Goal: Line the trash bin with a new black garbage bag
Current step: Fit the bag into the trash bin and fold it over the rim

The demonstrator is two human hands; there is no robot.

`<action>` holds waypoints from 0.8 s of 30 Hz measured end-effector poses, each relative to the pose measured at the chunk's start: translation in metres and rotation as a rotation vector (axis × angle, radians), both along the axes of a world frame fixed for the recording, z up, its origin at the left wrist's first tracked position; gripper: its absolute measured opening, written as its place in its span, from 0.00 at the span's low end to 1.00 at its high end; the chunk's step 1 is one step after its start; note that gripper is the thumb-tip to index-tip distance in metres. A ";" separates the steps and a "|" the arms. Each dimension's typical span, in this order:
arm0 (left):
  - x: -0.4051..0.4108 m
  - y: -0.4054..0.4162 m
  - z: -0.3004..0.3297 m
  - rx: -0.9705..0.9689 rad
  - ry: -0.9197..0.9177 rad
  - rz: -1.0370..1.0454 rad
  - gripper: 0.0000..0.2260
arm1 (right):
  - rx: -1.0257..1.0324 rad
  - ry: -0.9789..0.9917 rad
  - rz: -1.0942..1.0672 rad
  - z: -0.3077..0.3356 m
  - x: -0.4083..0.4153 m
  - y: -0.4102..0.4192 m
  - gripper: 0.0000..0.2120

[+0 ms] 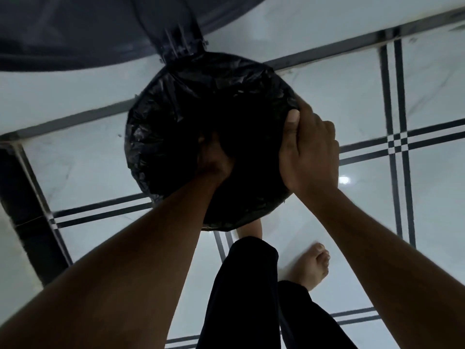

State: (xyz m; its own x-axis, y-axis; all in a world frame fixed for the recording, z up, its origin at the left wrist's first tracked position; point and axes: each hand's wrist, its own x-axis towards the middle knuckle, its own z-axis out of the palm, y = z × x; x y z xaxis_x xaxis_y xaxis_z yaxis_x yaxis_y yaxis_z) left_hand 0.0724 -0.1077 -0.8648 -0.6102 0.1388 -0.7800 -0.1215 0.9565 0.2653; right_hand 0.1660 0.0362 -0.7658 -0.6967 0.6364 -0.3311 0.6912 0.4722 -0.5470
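**Black bag stretched over the round bin**

On the tiled floor just ahead of the person's bare feet stands the round trash bin [176, 50], its mouth fully covered by the black garbage bag [161, 117]. The bag's crinkled, glossy plastic is folded over the rim all the way round and sags into a dark hollow in the middle. The bin's grey lid [75, 28] stands open behind it, joined at a ribbed hinge.

The left hand [214, 159] reaches down inside the bag; its fingers vanish in the black interior, so whether that grip is wide or closed cannot be told. The right hand [309, 152] clasps the bag's edge over the right side of the rim, thumb inside, fingers curled outside.

The bin's body is hidden beneath the plastic, and the lid is cut off by the frame's top edge. One foot is partly hidden under the bin's near edge.

The floor [440, 197] is pale, glossy tile crossed by dark double stripes, with a light glinting on it; the room is dim.
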 end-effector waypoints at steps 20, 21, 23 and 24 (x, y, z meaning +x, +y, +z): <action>-0.024 -0.031 0.223 0.150 0.441 0.537 0.29 | -0.098 -0.149 0.220 0.120 -0.059 0.015 0.21; -0.031 -0.032 0.222 0.144 0.401 0.538 0.30 | -0.100 -0.150 0.227 0.120 -0.062 0.014 0.22; -0.046 -0.031 0.220 0.137 0.335 0.541 0.27 | -0.127 -0.178 0.236 0.118 -0.071 0.014 0.22; -0.054 -0.030 0.218 0.131 0.310 0.545 0.24 | -0.145 -0.200 0.231 0.117 -0.076 0.014 0.23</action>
State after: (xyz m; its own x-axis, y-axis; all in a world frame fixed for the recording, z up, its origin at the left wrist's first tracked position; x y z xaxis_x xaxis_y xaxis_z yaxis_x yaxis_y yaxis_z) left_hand 0.0186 -0.1377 -0.6471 -0.8148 -0.1726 -0.5534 -0.4801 0.7361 0.4772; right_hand 0.0896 0.0501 -0.6488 -0.7290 0.4059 -0.5512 0.6757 0.5560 -0.4841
